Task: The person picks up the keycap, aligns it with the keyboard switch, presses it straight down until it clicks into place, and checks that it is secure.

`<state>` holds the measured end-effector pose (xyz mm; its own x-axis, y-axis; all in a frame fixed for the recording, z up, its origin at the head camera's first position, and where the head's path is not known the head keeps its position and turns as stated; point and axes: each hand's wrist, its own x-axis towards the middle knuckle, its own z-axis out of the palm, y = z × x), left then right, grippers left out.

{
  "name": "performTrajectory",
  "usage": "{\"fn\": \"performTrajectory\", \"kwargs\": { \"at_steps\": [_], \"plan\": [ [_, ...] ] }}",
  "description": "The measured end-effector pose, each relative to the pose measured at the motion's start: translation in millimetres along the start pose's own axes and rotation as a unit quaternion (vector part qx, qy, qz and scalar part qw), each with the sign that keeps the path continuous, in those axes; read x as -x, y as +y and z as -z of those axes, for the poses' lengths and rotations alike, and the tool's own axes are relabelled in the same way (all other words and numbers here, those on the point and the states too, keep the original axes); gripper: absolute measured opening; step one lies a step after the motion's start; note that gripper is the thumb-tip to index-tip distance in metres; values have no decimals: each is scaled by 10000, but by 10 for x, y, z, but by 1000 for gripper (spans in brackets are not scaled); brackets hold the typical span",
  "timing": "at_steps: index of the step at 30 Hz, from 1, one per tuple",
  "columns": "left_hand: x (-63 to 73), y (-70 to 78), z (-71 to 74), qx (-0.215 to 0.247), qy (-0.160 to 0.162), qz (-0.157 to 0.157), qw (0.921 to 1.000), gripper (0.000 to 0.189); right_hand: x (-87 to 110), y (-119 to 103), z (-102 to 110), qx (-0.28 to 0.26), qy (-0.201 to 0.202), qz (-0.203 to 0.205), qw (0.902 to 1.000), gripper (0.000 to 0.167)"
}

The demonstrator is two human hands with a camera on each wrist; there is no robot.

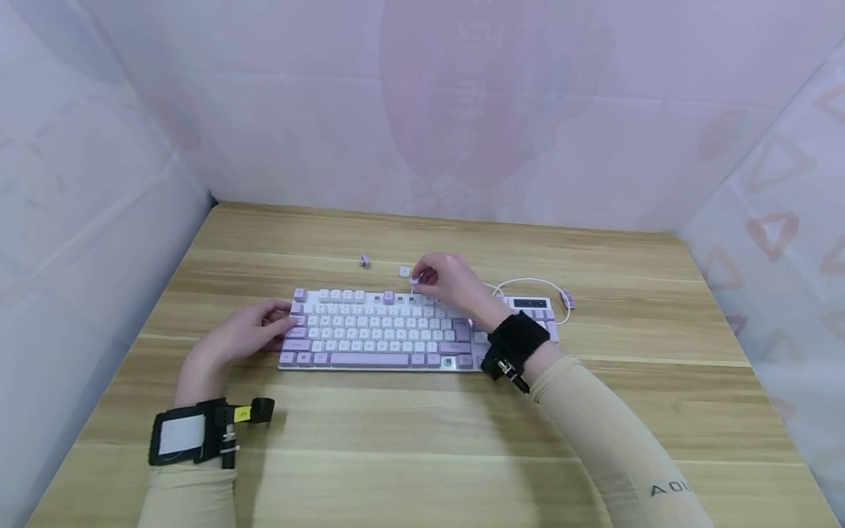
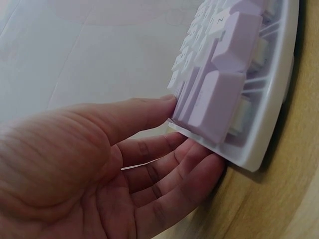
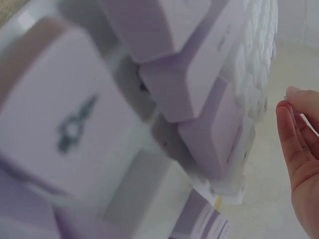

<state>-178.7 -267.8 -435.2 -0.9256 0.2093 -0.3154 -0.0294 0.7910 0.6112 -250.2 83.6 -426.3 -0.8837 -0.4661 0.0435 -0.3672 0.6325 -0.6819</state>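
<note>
A white and lilac keyboard (image 1: pixel 370 359) lies on the wooden table. My left hand (image 1: pixel 254 328) holds its left end; in the left wrist view, the thumb rests at the lilac side keys (image 2: pixel 214 107) while the fingers curl against the lower edge. Above the top row, my right hand (image 1: pixel 452 282) pinches a small pale keycap (image 1: pixel 414 281) between thumb and fingertips. Only a sliver of it shows in the right wrist view. Bare switches (image 1: pixel 400 299) show in the top row, and another bare switch (image 1: pixel 448 361) in the bottom row. The right forearm hides part of the number pad.
Behind the keyboard lie a loose lilac keycap (image 1: pixel 364 261) and a loose white keycap (image 1: pixel 405 271). A white cable (image 1: pixel 538 279) loops at the back right, beside a small purple piece (image 1: pixel 568 299). Printed cloth walls (image 1: pixel 317 139) border the table.
</note>
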Motion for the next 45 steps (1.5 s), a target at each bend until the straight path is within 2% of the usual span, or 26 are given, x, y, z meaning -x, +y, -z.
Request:
{"fn": "performTrajectory", "kwargs": {
  "at_steps": [4,11,18,21,25,28,45],
  "plan": [
    [-8,3,-11,8,-17,42,10000,57,10,-19,-18,32,-73,24,10000,18],
    [-18,7,-15,-59,-11,3,10000,58,29,-38,-42,51,-55,213,9997,33],
    [-18,21,-11,-36,-27,-58,10000,59,10,-58,-84,627,-142,809,9946,24],
    [-20,25,-16,-40,-37,-66,10000,59,-9,-75,-107,665,-219,723,9949,22],
    [-26,34,-21,-83,-42,-74,9999,59,-27,-99,-121,549,-381,366,9971,19],
    [-27,45,-24,-89,-49,-91,9999,58,-28,-101,-117,515,-522,245,9970,19],
    [-50,44,-23,-95,-95,-94,9999,60,-17,-77,-107,774,-640,210,9947,20]
  ]
}}
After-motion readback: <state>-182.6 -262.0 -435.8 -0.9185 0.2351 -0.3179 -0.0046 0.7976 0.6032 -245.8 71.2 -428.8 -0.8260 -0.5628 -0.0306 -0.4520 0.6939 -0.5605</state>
